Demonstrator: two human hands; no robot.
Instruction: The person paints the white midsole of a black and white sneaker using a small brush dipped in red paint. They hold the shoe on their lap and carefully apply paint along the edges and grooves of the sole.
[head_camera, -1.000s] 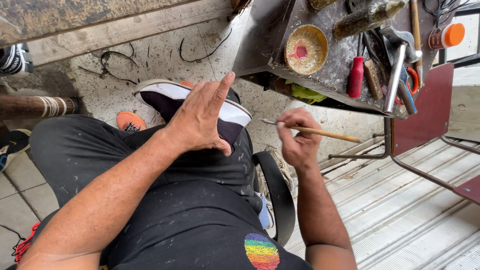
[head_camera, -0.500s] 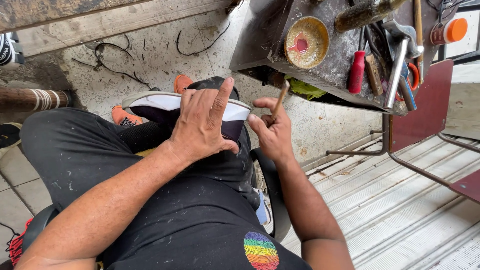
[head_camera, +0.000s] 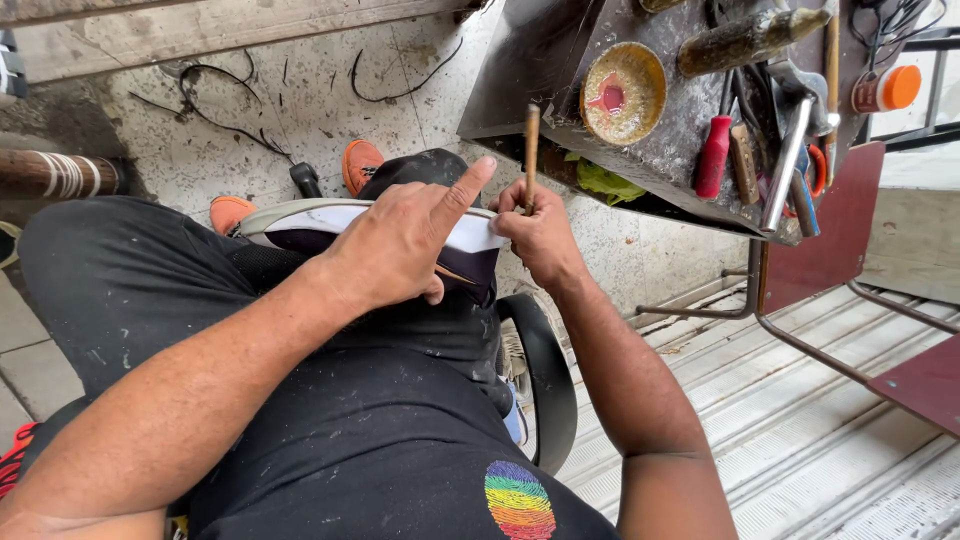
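**Inspector:** Report your left hand first.

**Me:** My left hand (head_camera: 395, 245) lies flat on the shoe (head_camera: 330, 222) across my lap, palm down, fingers spread and extended, index finger pointing up and to the right. It grips nothing; it only presses the shoe's white upper edge down.

**Inspector:** And the shoe's lie?

**Me:** Its long axis runs left to right under my fingers, pale sole rim to the left of them, dark upper below the palm.

**Inspector:** Right hand?

**Me:** My right hand (head_camera: 540, 232) is closed around the lower part of a thin wooden stick (head_camera: 532, 150), fingers curled tight. The stick stands nearly upright, rising away from my knuckles. Its lower tip is hidden behind my fingers, so I cannot tell whether it touches the shoe.

**Inspector:** Which hand is nearer the work point?

**Me:** The right, I judge. It sits just beside the shoe's right end, close to my left index fingertip.

**Inspector:** Beyond the fingers?

**Me:** Up and right, well apart: a yellow bowl (head_camera: 624, 92) with pink residue on the metal tray (head_camera: 520, 70), then a red-handled screwdriver (head_camera: 713, 158).
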